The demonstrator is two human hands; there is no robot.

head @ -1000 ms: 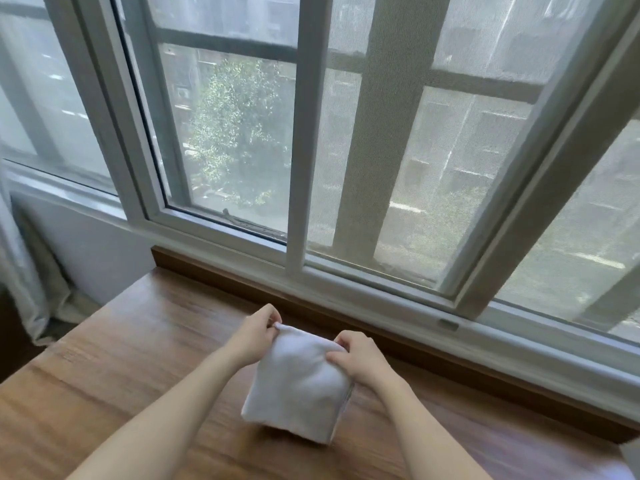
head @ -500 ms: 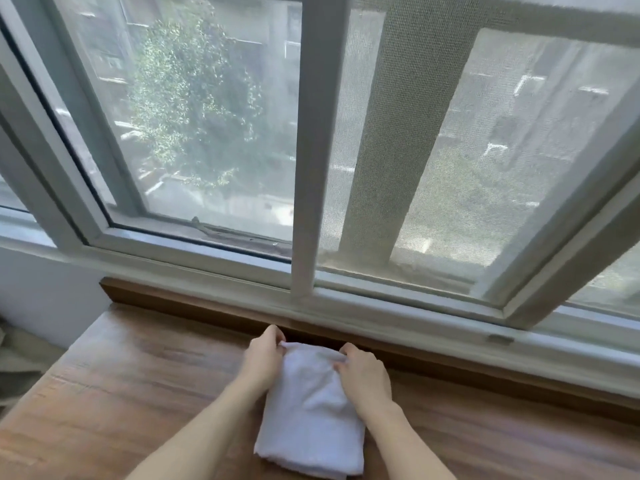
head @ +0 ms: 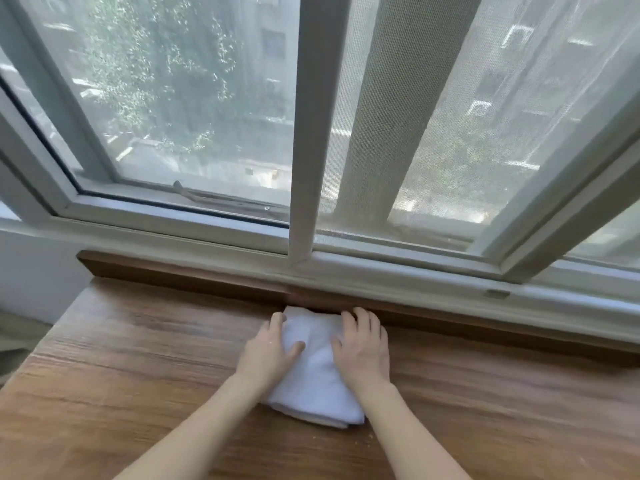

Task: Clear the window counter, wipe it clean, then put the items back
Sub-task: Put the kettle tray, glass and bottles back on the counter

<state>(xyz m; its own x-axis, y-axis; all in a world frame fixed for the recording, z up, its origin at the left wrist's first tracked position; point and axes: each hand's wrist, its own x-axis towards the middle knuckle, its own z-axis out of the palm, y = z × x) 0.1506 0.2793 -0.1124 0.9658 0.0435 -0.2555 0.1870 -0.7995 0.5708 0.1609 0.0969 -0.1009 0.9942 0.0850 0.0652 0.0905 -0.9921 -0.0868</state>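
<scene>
A folded white cloth (head: 317,379) lies flat on the wooden window counter (head: 138,368), its far edge against the raised wooden back strip. My left hand (head: 268,351) rests flat on the cloth's left side with fingers spread. On the cloth's right side my right hand (head: 360,344) presses down, fingers straight and reaching the far edge. Both forearms come in from the bottom of the view.
A dark wooden back strip (head: 194,275) runs along the counter's far edge under the white window frame (head: 301,133). A mesh screen (head: 485,116) covers the right panes. The counter's left edge drops off beside a white wall (head: 31,271).
The cloth was held up by its top corners, then lowered to the counter. Both hands let go of the corners and now lie flat on it. The view moved closer to the window.
</scene>
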